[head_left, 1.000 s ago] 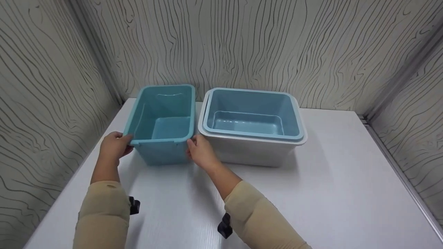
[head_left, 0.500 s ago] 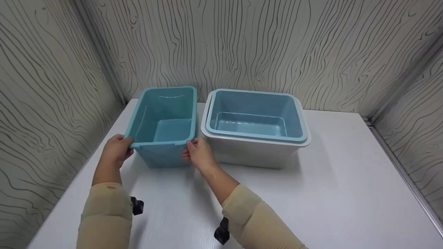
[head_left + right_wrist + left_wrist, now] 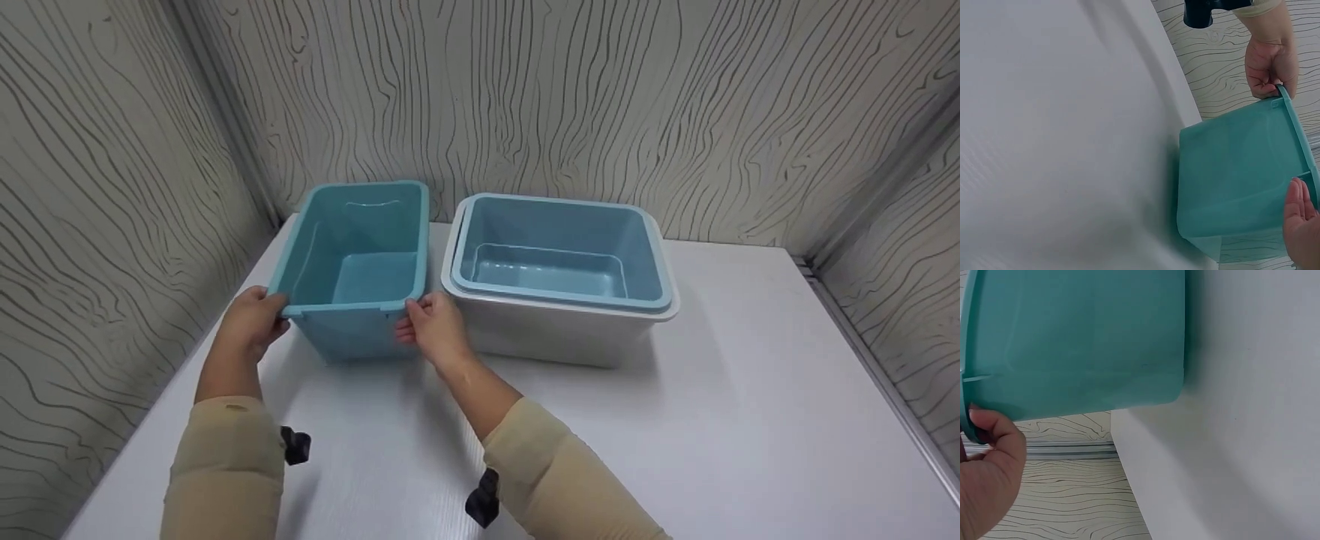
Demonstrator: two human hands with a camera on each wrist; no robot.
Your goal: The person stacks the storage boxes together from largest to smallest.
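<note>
A teal plastic storage bin (image 3: 360,334), open at the top with nothing inside, stands at the back left of the white table. My left hand (image 3: 251,319) grips its rim at the near left corner. In the left wrist view the left fingers (image 3: 1002,430) curl under that rim. At the near right corner my right hand (image 3: 439,330) pinches the rim, thumb near the top edge. From the right wrist view, both hands show at opposite ends of the bin's near side (image 3: 1235,169).
Right beside it stands a white bin (image 3: 555,337) with a light blue bin (image 3: 559,289) nested inside. Wood-grain patterned walls (image 3: 562,97) close off the back and both sides of the table (image 3: 750,420).
The right hand's fingers have shifted slightly left along the bin's near side. Both hands keep hold of the rim, and the whole head view has shifted a little.
</note>
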